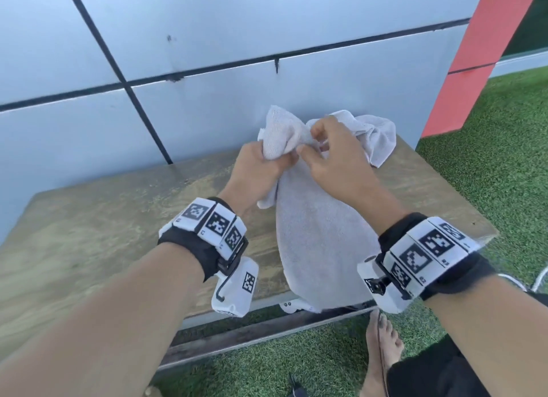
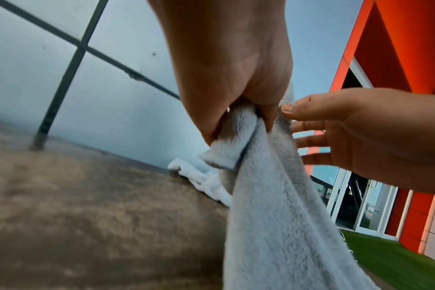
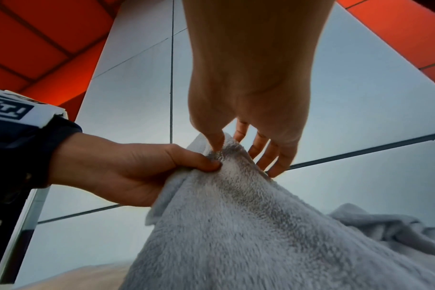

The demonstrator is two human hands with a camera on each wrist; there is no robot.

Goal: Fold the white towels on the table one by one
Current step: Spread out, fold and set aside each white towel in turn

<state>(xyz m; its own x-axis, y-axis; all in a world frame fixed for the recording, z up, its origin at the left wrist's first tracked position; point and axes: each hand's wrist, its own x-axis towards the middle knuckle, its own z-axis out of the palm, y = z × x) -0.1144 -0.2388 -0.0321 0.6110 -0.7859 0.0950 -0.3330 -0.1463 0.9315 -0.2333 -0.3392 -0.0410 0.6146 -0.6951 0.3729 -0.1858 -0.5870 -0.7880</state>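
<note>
Two white towels are out. One towel (image 1: 320, 236) is lifted off the wooden table (image 1: 103, 233), bunched at its top and hanging down over the front edge. The left hand (image 1: 255, 171) grips that bunch, fingers curled round it. The right hand (image 1: 332, 153) meets it at the same spot: its thumb presses the cloth, the other fingers (image 3: 273, 157) spread loosely behind it. The second towel (image 1: 376, 135) lies crumpled at the table's far right corner, against the grey panelled wall (image 1: 207, 40). Green turf (image 1: 489, 159) surrounds the table, a red-orange column (image 1: 486, 40) rises to the right, and one bare foot (image 1: 382, 346) shows below.
</note>
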